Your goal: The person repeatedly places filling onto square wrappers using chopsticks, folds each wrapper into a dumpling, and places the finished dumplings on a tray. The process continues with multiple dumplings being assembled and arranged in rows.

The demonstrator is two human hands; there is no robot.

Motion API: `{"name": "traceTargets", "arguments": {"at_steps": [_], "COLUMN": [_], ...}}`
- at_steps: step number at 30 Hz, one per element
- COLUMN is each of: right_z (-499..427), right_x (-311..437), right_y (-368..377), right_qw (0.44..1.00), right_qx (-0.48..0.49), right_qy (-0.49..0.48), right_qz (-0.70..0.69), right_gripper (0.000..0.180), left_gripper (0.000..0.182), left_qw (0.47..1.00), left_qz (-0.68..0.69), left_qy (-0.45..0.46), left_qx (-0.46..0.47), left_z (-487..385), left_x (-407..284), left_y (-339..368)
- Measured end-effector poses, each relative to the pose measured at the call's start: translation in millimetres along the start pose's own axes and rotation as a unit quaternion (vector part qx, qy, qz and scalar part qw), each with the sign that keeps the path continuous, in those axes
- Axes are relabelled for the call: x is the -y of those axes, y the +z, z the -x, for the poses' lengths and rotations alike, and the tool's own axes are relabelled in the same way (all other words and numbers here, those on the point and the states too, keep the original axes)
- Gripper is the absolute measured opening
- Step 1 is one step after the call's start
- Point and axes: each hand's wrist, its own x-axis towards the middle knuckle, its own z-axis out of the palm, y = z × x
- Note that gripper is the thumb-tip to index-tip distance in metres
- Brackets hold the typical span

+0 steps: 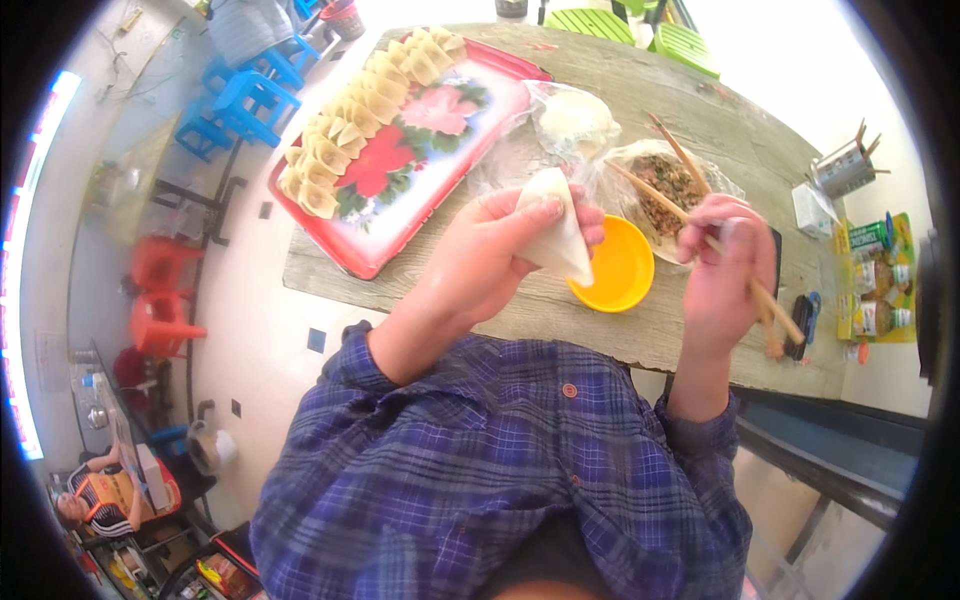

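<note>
My left hand (499, 240) holds a pale dough wrapper (556, 232) between thumb and fingers, over the table's front edge. My right hand (726, 255) grips wooden chopsticks (660, 196), slightly blurred, whose tips cross above the minced filling (660, 180) in a plastic bag. A yellow bowl (616, 266) stands on the table between my hands. Behind it lies a clear bag with a stack of pale wrappers (576, 120). At the left, rows of folded dumplings (360, 109) line the far left side of a red-rimmed floral tray (442, 202).
The wooden table (780, 135) also bears a chopstick holder (844, 171), a tissue pack (814, 211) and jars (874, 277) at the right. Green stools (589, 25) stand beyond it; blue stools (255, 101) and red chairs (161, 322) are at the left. Another person (105, 499) sits lower left.
</note>
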Motion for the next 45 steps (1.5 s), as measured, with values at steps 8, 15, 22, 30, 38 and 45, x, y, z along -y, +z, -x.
{"name": "traceTargets", "arguments": {"at_steps": [8, 15, 22, 30, 38, 45], "right_z": [8.7, 17.1, 19.5, 23.6, 23.9, 8.0], "right_x": [-18.6, -17.7, -14.3, -15.5, -16.9, -5.4], "right_y": [60.7, 68.1, 69.8, 65.7, 61.1, 61.3], "right_qw": [0.981, 0.989, 0.993, 0.989, 0.982, 0.952], "right_qx": [0.095, 0.08, 0.054, 0.05, 0.056, 0.095], "right_qy": [-0.033, 0.028, 0.052, 0.015, -0.033, -0.152], "right_qz": [0.165, 0.119, 0.092, 0.135, 0.177, 0.25], "right_gripper": [0.022, 0.019, 0.015, 0.011, 0.011, 0.019], "left_gripper": [0.038, 0.037, 0.037, 0.035, 0.028, 0.026], "left_qw": [0.986, 0.986, 0.987, 0.988, 0.981, 0.944], "left_qz": [0.091, 0.059, 0.048, 0.051, -0.021, -0.201], "left_qy": [0.139, 0.152, 0.15, 0.14, 0.185, 0.249], "left_qx": [-0.02, -0.035, -0.028, -0.036, -0.047, -0.079], "left_z": [-9.5, -4.3, -3.4, -4.9, -2.2, 6.0], "left_x": [8.5, 13.1, 17.4, 19.7, 21.2, 19.7], "left_y": [10.3, 19.5, 19.1, 11.8, 12.9, 13.0]}}
